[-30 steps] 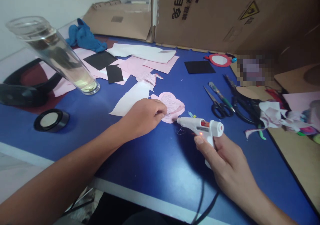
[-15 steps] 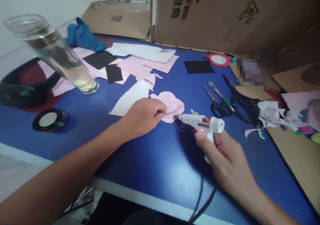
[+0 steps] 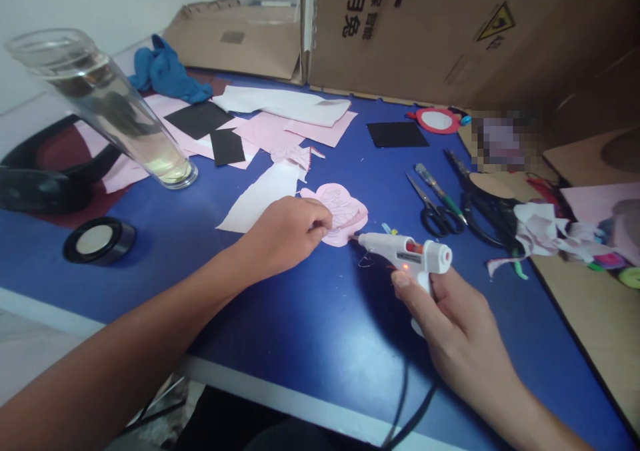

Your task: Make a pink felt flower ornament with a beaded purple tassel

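Around you on the blue worktop, a tall clear glass bottle of pale liquid tilts in view at left, behind a round black lid. White paper lies just beyond your left hand; small scissors and a slim pen lie to the right, apart from your work. A brown cardboard box walls off the back. Your left fingers pinch narrowly at a flat, scalloped pink piece, line-marked, mid-worktop. Your right hand grips a smooth white plastic glue gun, nozzle at the piece's lower right edge; contact is unclear.
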The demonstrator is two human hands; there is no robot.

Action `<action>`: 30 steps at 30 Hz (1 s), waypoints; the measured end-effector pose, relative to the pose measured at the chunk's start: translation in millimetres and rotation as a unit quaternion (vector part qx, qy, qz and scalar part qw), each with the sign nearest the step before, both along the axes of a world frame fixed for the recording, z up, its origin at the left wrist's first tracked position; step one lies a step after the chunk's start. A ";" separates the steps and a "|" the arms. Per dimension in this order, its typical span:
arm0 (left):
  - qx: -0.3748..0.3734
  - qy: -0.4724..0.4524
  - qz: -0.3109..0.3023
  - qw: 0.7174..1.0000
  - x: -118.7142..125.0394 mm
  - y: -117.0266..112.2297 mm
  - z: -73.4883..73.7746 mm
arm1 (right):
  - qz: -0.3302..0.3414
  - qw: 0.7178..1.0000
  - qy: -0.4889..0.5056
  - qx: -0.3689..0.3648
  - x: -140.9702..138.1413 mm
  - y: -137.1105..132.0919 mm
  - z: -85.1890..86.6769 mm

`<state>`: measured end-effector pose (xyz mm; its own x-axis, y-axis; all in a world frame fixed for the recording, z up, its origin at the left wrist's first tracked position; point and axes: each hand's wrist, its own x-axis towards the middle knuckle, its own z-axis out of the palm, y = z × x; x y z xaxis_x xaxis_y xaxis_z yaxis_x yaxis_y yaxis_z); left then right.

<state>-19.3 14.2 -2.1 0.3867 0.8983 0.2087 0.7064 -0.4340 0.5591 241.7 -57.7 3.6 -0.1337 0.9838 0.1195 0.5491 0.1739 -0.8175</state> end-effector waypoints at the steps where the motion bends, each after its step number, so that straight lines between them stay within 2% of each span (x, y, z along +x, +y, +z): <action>1: 0.000 0.000 -0.001 1.000 -0.1 0.0 -0.1 | -0.001 1.000 0.001 -0.002 -0.3 -0.5 0.0; 6: 0.003 -0.004 -0.006 1.000 -0.6 0.1 -1.0 | -0.001 1.000 0.000 -0.016 0.8 -2.2 0.7; 14: 0.011 -0.019 -0.037 0.999 -1.0 -2.2 0.8 | -0.076 0.992 0.071 -0.072 13.8 -3.4 2.7; 23: 0.017 0.053 -0.039 0.998 1.3 -7.8 -1.2 | -0.093 0.989 0.095 -0.063 13.4 1.1 7.5; 30: 0.021 0.076 -0.037 0.996 1.0 -8.0 -2.8 | -0.098 0.985 0.115 -0.088 16.4 -0.3 8.7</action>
<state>-18.3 6.2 -4.9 0.4823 0.8573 0.1801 0.7461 -0.5097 0.4283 258.1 -58.0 12.3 0.0710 0.9962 -0.0508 0.3554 -0.0728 -0.9319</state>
